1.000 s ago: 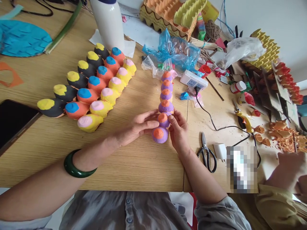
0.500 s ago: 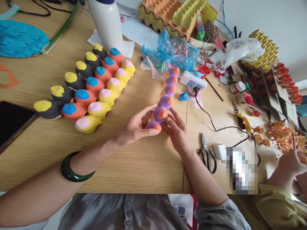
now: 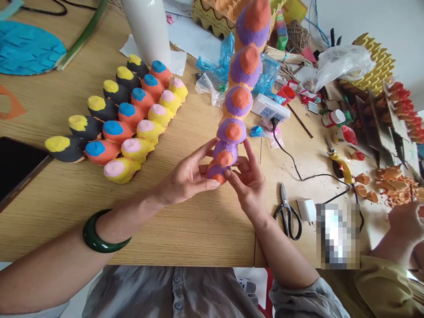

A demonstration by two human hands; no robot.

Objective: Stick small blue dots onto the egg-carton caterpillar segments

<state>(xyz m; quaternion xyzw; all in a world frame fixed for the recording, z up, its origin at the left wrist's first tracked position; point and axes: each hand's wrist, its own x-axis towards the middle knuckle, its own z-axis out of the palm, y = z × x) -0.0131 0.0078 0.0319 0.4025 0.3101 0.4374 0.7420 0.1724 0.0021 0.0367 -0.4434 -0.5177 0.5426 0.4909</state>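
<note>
Both my hands grip the near end of a strip of egg-carton cups covered in purple with orange tips. Its far end is tilted up toward the camera. My left hand pinches the lowest cup from the left, thumb in front. From the other side my right hand holds it with thumb and fingers. On the table to the left lie three similar strips side by side: a black one with yellow tips, an orange-red one with blue tips and a yellow one with pink tips.
Black-handled scissors, a white charger and a white power strip with a cord lie to the right. A co-worker's hand is at the right edge. Behind stand a white bottle, stacked egg trays and blue plastic.
The purple strip's far end has swung up toward the camera, so it looks much larger. Both hands keep their hold on the near end, the right thumb shifted lower.
</note>
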